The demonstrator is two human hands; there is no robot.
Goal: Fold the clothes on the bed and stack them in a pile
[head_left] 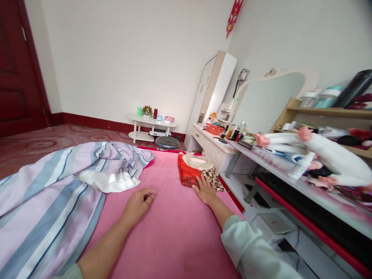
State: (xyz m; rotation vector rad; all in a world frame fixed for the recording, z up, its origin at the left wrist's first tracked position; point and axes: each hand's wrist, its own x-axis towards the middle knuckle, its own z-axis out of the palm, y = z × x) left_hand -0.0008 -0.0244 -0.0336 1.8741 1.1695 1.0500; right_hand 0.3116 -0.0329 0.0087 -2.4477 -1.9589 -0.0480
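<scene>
Pink bedding [171, 228] under right hand [205, 190], white walls [133, 50]

Bright, diffuse light; source out of view. Fairly even on white wall [130, 50]. Sheen on white satin cloth [123, 182], faint soft shadows on pink bedspread [171, 228]. Dimmer under desk [279, 164]. Fine print soft on folded clothes [188, 170]. Wide-angle stretch at edges, tilted cabinet [215, 81], darkened top-right corner.
</scene>
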